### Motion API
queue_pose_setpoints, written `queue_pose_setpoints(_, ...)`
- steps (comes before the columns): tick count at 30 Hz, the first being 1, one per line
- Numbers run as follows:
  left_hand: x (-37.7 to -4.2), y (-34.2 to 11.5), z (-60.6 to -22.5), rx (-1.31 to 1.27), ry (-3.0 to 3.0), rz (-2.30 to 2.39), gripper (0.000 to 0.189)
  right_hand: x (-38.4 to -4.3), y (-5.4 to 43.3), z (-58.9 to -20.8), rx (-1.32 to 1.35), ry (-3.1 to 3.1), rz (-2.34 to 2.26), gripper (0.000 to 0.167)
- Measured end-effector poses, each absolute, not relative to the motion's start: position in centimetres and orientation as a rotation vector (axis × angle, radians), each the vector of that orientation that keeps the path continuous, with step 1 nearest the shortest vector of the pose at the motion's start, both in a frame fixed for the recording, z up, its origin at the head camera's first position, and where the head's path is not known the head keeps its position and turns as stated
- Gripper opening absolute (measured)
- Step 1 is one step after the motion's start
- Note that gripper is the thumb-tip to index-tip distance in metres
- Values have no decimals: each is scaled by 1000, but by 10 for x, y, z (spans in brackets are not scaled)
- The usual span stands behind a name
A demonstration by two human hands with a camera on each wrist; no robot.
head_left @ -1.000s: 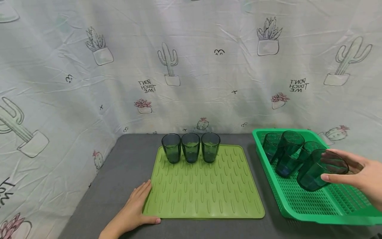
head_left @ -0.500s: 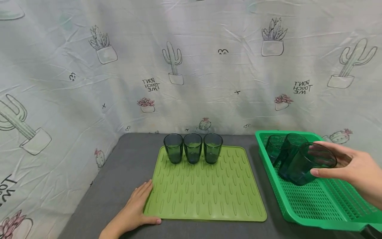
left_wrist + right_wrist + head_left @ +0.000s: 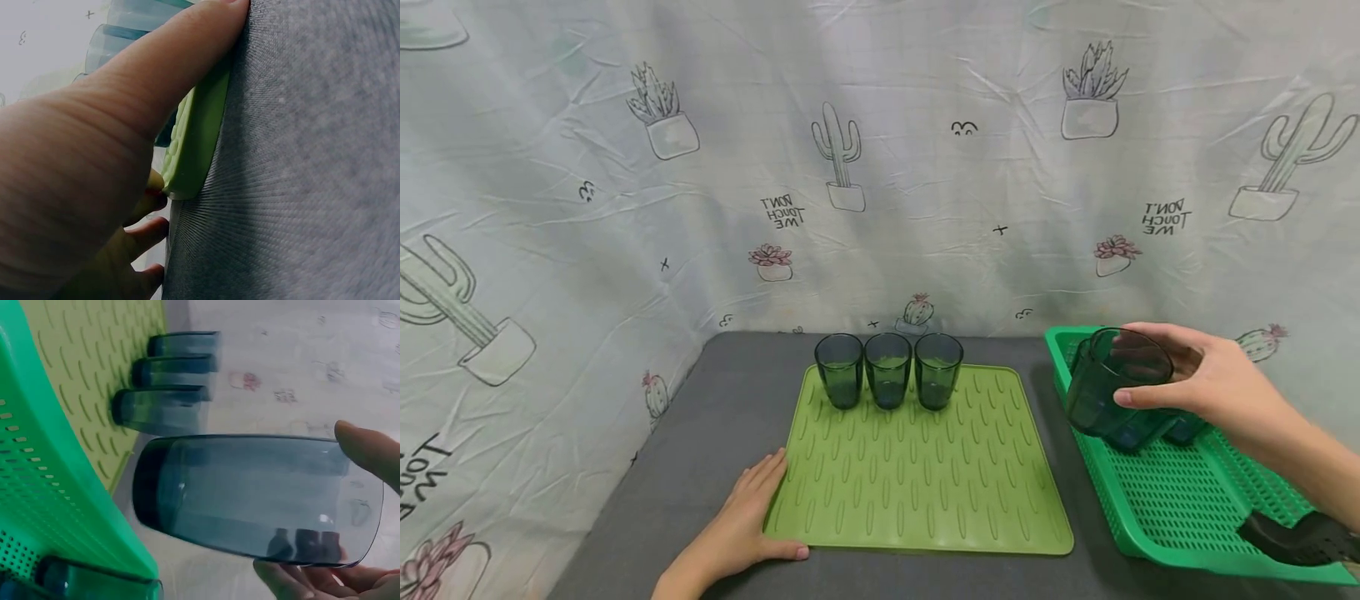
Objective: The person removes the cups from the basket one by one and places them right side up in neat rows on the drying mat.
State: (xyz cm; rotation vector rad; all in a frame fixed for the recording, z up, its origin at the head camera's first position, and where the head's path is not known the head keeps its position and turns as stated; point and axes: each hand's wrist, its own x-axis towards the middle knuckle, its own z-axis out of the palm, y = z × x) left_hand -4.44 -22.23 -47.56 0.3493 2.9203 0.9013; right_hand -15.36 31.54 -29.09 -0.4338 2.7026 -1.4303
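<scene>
My right hand [image 3: 1202,375] grips a dark blue-green drinking glass [image 3: 1093,396] between thumb and fingers near its rim, tilted over the left side of the green plastic basket [image 3: 1232,568]. In the right wrist view this glass [image 3: 250,497] shows no contents, its base pointing toward the mat. More such glasses [image 3: 1127,437] lie in the basket, partly hidden behind the held one. On the light green ridged mat [image 3: 917,483], three matching glasses [image 3: 889,375] stand upright in a row along the back edge. My left hand [image 3: 730,529] rests at the mat's front left corner, thumb along its front edge.
The basket's raised left wall [image 3: 69,444] stands close to the mat's right edge. A grey cloth [image 3: 662,467] covers the table. Behind hangs a pale curtain [image 3: 910,167] printed with cacti. A dark strap-like piece [image 3: 1300,537] shows near the right forearm.
My right hand has carried the glass left and upward, from over the basket's middle to its left wall. The left hand stays at the mat's corner.
</scene>
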Motion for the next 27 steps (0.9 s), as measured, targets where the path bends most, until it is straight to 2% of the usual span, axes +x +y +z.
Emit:
queue_pose_setpoints(8, -45, -222, -475, 350, 2926, 884, 127, -175, 284, -299, -564, 2645, -1397, 75)
queue_pose_setpoints(15, -46, -221, -476, 333, 2929, 876, 128, -212, 255, -314, -708, 2529, -1430, 80)
queue_pose_setpoints(27, -46, -220, -473, 328, 2930, 874, 126, -263, 230, -338, -713, 2447, -1396, 83)
